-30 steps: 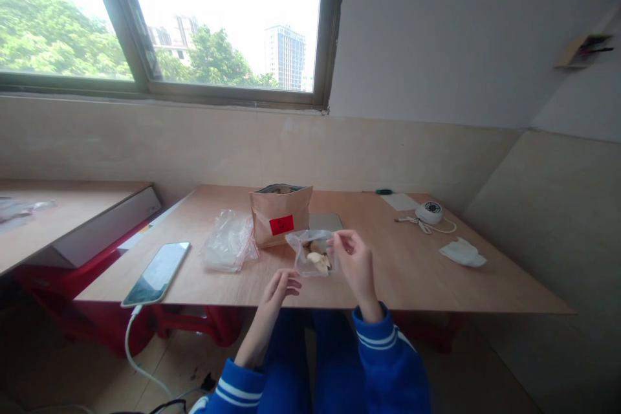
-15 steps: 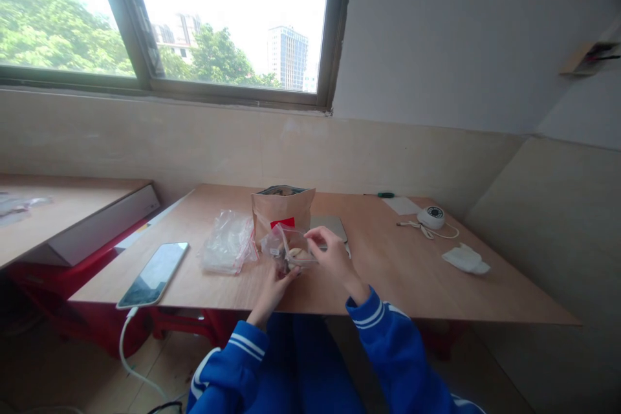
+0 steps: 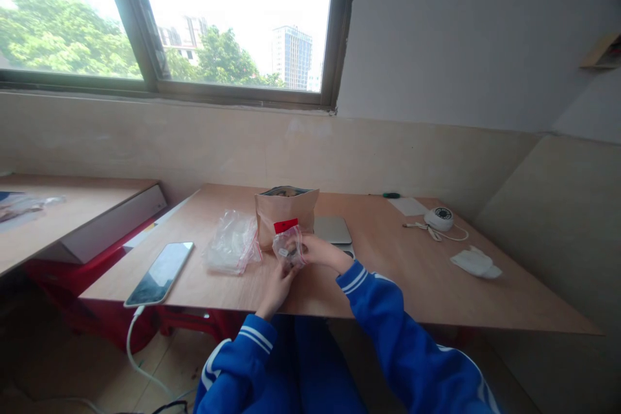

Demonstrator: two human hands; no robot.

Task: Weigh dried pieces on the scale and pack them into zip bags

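Note:
A small clear zip-lock bag [image 3: 282, 247] with a red-lined edge is gripped low down by my left hand [image 3: 275, 286], its fingers closed round the bottom. Over the bag's right side, my right hand [image 3: 321, 251] has its fingers curled in, partly behind or within the plastic; what they pinch is hidden. Something dark and a small white label show through the plastic, too small to name. Right behind stands a brown kraft pouch [image 3: 272, 213] with a red patch, its top open and its contents unclear.
Left of the pouch lie stacked clear zip-lock bags [image 3: 229, 247] and a phone [image 3: 160, 273] on a white cable. A flat silver device [image 3: 332, 230] sits behind my right hand. Rightward are a white dome camera [image 3: 439, 218], a crumpled white wrapper [image 3: 475, 262] and a green-handled tool [image 3: 391, 195].
My right hand has moved left from the small bag's opening, and its fingers now curl in at the bag. The bag sits more upright in my left hand. The view has shifted slightly.

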